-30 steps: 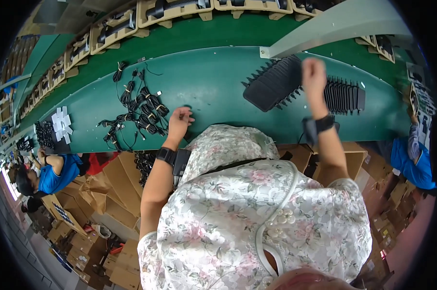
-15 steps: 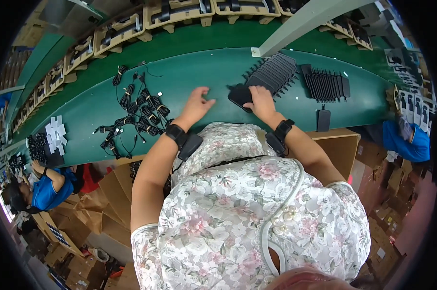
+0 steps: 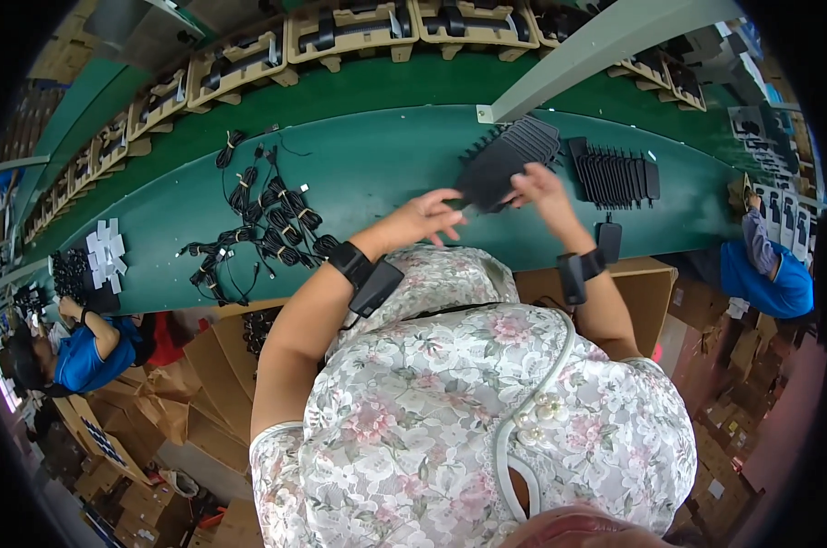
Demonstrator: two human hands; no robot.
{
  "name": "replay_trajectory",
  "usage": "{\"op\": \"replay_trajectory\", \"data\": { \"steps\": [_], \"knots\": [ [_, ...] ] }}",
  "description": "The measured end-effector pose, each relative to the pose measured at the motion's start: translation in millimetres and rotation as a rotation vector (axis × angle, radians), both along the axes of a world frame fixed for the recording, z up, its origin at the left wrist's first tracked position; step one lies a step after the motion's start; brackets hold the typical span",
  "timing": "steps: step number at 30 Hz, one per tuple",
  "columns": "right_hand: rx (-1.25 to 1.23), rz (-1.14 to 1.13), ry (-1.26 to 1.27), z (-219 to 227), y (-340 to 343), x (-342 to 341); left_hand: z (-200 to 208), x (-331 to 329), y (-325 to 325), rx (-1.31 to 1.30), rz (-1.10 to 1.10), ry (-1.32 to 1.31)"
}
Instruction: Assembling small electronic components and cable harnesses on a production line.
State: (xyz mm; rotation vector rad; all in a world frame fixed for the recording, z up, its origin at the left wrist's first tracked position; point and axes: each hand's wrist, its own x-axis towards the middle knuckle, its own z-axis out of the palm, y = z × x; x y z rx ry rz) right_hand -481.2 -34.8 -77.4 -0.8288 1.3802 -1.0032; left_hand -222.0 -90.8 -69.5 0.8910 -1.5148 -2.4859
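A black flat panel (image 3: 493, 173) with rounded corners is tilted above the green table, slightly blurred by motion. My right hand (image 3: 546, 194) grips its right edge between thumb and fingers. At the panel's lower left end, my left hand (image 3: 423, 221) pinches a short stub, its other fingers spread apart. Behind the panel, partly hidden by it, lies a slanted row of similar black panels (image 3: 534, 137). Another row of black panels (image 3: 614, 178) is to the right of my right hand, with a single panel (image 3: 608, 239) nearer the table edge.
Several bundled black cables (image 3: 281, 215) lie left of my left hand. A grey metal post (image 3: 560, 78) rises behind the panels. Beige trays (image 3: 349, 35) line the back. Open cardboard boxes (image 3: 637, 297) stand below the table edge. People in blue work at left (image 3: 89, 356) and right (image 3: 768, 279).
The panel has been lifted off the table and turned. My right hand has moved right to its edge; my left hand has moved right and taken its lower left end.
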Motion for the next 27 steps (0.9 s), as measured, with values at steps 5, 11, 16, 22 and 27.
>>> {"op": "replay_trajectory", "data": {
  "steps": [5, 11, 16, 22, 27],
  "knots": [
    [-0.358, -0.421, 0.828, -13.4, -28.1, -136.2, -12.1, 45.9, -8.0, -0.271, 0.088, -0.325],
    [-0.984, -0.251, 1.170, 10.3, -172.7, -177.6, -18.7, 120.8, 33.1, -0.155, 0.443, -0.585],
    [-0.363, -0.250, 0.618, 12.8, -274.8, -142.8, -11.6, 147.7, 81.3, -0.110, 0.680, -0.703],
    [-0.817, 0.063, 1.354, -11.7, -329.5, -206.3, 5.3, 155.7, 113.7, -0.078, 0.904, -0.711],
    [-0.758, 0.166, 1.408, -6.6, -320.1, -162.6, -33.2, 158.4, 105.6, -0.224, 1.034, -0.732]
  ]
}}
